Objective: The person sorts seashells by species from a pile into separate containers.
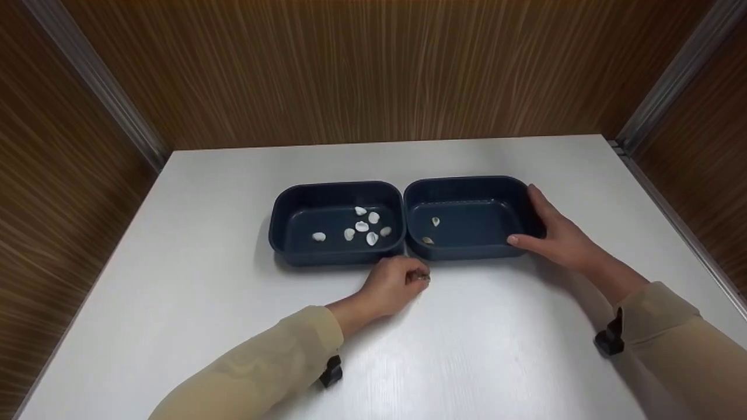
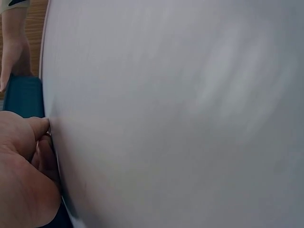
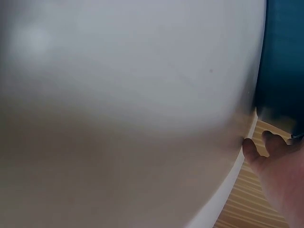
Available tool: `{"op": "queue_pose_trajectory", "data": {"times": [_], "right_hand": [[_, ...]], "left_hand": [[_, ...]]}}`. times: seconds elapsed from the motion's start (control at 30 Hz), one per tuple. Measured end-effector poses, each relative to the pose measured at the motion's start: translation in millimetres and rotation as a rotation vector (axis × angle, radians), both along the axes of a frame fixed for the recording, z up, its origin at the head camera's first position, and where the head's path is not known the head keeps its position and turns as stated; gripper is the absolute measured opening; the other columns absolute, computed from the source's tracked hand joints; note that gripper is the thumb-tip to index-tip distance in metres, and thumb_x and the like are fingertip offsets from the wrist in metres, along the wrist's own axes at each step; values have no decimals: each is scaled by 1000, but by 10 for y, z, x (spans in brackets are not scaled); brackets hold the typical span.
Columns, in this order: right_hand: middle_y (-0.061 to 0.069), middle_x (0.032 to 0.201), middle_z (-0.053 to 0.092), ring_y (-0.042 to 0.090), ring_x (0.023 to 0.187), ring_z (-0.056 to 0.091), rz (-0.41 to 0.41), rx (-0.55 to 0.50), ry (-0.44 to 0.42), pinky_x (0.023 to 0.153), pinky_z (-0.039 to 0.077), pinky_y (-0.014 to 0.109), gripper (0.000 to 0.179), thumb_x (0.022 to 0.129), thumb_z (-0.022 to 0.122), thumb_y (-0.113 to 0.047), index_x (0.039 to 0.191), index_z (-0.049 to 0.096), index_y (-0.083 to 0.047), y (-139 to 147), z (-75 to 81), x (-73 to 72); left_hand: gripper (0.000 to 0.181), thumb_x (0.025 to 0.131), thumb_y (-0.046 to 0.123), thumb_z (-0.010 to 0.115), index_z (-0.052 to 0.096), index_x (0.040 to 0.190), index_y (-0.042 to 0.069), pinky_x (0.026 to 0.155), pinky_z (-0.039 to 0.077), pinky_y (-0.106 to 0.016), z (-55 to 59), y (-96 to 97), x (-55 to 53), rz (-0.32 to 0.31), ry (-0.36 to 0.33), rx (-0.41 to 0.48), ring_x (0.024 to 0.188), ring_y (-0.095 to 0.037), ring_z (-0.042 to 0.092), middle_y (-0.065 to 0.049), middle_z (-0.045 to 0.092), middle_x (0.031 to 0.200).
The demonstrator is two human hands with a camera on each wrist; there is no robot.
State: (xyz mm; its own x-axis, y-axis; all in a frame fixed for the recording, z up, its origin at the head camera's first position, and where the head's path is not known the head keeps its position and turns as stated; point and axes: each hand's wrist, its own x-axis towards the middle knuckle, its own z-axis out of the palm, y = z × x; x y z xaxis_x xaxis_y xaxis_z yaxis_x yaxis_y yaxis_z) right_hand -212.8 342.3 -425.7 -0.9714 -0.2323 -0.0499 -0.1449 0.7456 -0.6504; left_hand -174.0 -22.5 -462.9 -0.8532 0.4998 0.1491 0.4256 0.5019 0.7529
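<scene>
My left hand [image 1: 392, 287] is just in front of the place where two dark blue containers meet. Its thumb and fingers pinch a small greyish-brown shell [image 1: 422, 277], mostly hidden by the fingertips. My right hand [image 1: 559, 238] holds the near right end of the right container [image 1: 475, 252], thumb at the front rim and fingers along the outer right side. Two small brownish shells lie inside that container, one shell [image 1: 435, 221] behind the other shell [image 1: 428, 240]. The left container [image 1: 327, 258] has several whitish shells on its floor, including a white shell [image 1: 372, 238].
Both containers stand side by side on a white table [image 1: 192, 280]. A wood-grain panel [image 1: 373, 76] rises behind the table, with similar panels at both sides. Each sleeve has a black wrist device, such as the left device [image 1: 331, 371].
</scene>
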Motion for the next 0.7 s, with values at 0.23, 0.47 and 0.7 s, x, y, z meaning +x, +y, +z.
{"op": "queue_pose_trajectory", "data": {"times": [0.23,0.47,0.7], "right_hand": [[8,178,-6,38,162,-3,-12,-17,-2,125,8,67,116,97,76,-51,171,-10,-25,5,-4,32],[10,178,-7,40,162,-4,-5,-23,-4,124,8,69,117,97,76,-51,171,-10,-24,7,-17,40],[8,178,-7,38,162,-4,-5,-31,-8,125,7,68,115,98,76,-48,171,-9,-25,2,-1,33]], "left_hand": [[9,98,9,75,80,105,8,75,47,-25,3,-5,-5,-8,-13,-20,81,-10,58,-1,70,93],[7,99,8,74,79,103,7,74,46,-25,21,-24,-4,-30,-47,-19,77,-7,53,5,63,86],[6,98,6,74,78,102,5,73,45,-23,30,-44,-17,-44,-76,27,77,-5,52,5,63,87]]}}
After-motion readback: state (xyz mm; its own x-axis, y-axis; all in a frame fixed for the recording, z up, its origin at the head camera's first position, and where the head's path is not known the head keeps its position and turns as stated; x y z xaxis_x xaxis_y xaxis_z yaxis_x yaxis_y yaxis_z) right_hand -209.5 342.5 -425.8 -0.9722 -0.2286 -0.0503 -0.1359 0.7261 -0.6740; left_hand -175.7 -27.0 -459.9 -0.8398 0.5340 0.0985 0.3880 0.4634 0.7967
